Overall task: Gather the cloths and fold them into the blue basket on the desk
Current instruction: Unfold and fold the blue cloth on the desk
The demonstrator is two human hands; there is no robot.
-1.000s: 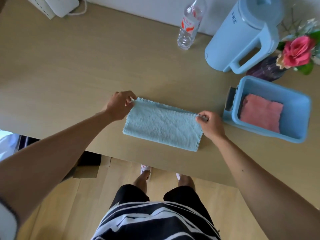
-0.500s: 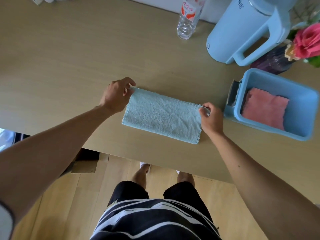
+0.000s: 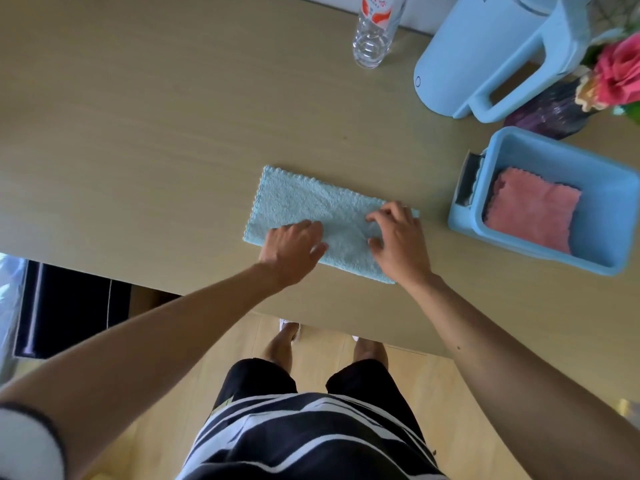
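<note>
Both my hands flat on the light blue cloth on the desk
Left hand and right hand press it with spread fingers, gripping nothing; the blue basket to the right holds a folded pink cloth

Bottle top, kettle lid cropped by upper edge; flower cropped right; label print perhaps unreadable.

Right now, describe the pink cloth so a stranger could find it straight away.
Look to the right side of the desk, in front of the pale blue jug. The blue basket sits there, and the pink cloth lies folded inside it, unlike the light blue cloth spread on the desk.
</note>
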